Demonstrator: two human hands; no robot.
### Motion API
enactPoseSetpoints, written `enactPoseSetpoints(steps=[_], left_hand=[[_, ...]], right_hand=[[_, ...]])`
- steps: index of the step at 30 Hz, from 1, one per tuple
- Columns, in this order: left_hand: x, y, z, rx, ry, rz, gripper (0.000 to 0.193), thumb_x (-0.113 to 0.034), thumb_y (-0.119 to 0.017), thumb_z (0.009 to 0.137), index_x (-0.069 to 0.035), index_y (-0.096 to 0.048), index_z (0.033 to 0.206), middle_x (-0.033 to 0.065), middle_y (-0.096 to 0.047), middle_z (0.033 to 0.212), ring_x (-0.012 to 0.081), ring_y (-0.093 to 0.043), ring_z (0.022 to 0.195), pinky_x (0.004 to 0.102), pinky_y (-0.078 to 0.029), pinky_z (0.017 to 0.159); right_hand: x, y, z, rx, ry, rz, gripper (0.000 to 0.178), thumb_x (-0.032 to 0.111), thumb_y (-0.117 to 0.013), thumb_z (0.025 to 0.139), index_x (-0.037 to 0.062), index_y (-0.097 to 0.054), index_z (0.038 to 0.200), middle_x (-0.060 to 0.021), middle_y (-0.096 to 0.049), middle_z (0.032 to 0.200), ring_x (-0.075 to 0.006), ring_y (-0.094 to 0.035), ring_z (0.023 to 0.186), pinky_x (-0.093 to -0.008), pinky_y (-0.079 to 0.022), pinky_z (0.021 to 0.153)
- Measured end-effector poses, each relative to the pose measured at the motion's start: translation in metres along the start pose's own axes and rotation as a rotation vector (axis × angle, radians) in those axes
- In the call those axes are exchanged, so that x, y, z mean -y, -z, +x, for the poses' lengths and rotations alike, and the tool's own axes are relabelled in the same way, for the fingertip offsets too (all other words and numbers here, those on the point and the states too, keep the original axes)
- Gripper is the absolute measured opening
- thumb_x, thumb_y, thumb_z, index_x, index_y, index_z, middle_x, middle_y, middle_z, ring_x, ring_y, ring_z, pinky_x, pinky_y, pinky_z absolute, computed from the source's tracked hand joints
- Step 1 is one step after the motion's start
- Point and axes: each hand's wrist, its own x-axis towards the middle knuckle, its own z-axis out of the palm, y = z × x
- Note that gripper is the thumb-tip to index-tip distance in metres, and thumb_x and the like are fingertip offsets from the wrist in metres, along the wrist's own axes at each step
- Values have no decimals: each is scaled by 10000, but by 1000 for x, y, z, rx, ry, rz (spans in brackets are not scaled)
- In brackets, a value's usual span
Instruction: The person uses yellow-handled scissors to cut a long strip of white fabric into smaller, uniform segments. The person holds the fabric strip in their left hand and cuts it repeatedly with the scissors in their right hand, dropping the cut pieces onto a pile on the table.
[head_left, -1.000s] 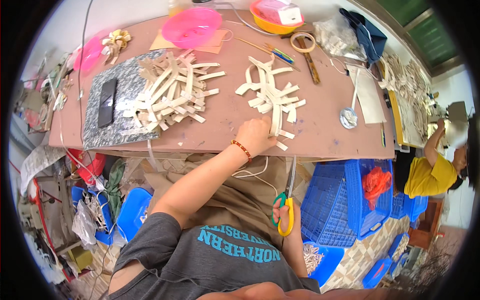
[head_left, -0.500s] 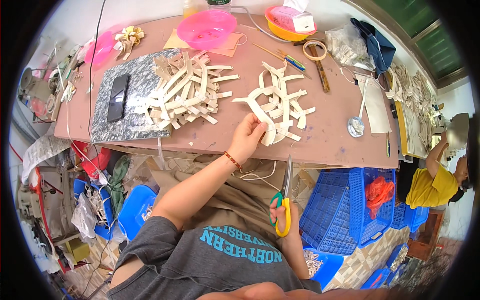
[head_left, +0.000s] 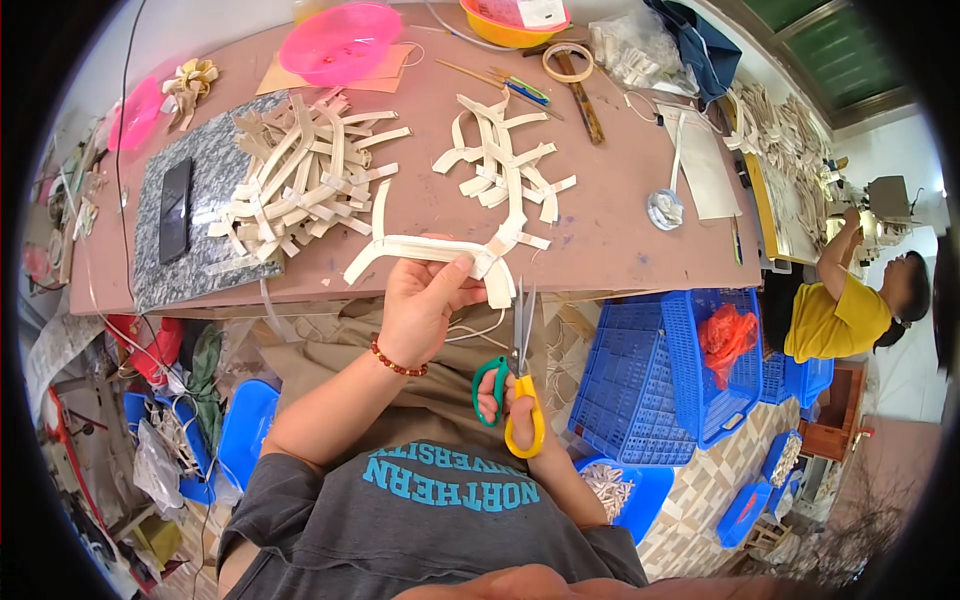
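Observation:
My left hand (head_left: 425, 303) pinches a cream fabric strap piece (head_left: 418, 246) between thumb and fingers at the table's near edge. The piece is branched, and one arm of it connects to a chain of similar cream straps (head_left: 512, 185) lying on the table. My right hand (head_left: 519, 407) has its fingers through the handles of a pair of scissors (head_left: 518, 340), one handle green and one yellow. The scissor blades point up and stand slightly apart, just below the strap's right end. Whether they touch the strap I cannot tell.
Left of the chain, a heap of cream straps (head_left: 310, 170) lies partly on a speckled stone slab (head_left: 155, 235) with a phone (head_left: 176, 210). Pink basin (head_left: 340, 45), tape roll (head_left: 567, 62) and hammer (head_left: 585, 110) stand farther back. Blue crates (head_left: 630, 380) are at right; a person in yellow (head_left: 840, 315) sits beyond.
My left hand has drawn the strap piece left and toward me, stretching it from the chain. The scissors have risen toward the strap and their blades have opened. The view has shifted right.

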Motion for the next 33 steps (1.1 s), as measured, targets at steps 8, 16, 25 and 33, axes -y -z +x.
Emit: enactPoseSetpoints(steps=[8,16,25,33], left_hand=[[11,-1,-8,86,-52,168,390,72,-594,783,-31,-463,1136,91,-596,1013,159,-602,847,288,-514,711],[4,0,-8,84,-117,242,204,22,-554,840,-32,-535,1035,38,-607,902,90,-563,736,206,-451,626],[6,-9,-14,71,-65,237,206,14,-560,839,-30,-523,1038,51,-609,924,106,-577,740,239,-483,647],[-3,-7,-15,45,-97,210,188,6,-564,841,-25,-529,1023,47,-606,878,99,-554,696,218,-442,605]], right_hand=[[14,0,1,-20,-47,-99,283,346,-538,883,69,-493,924,41,-439,739,-46,-408,627,-196,-344,546],[20,-1,0,-43,21,-190,240,279,-507,902,45,-485,857,5,-435,769,-55,-412,623,-212,-355,557],[17,-2,2,-48,36,-171,304,351,-498,902,49,-462,897,14,-429,702,-50,-418,570,-194,-350,510],[24,-13,5,-29,56,-73,232,274,-515,910,61,-470,831,28,-433,677,-32,-406,488,-178,-332,449]])
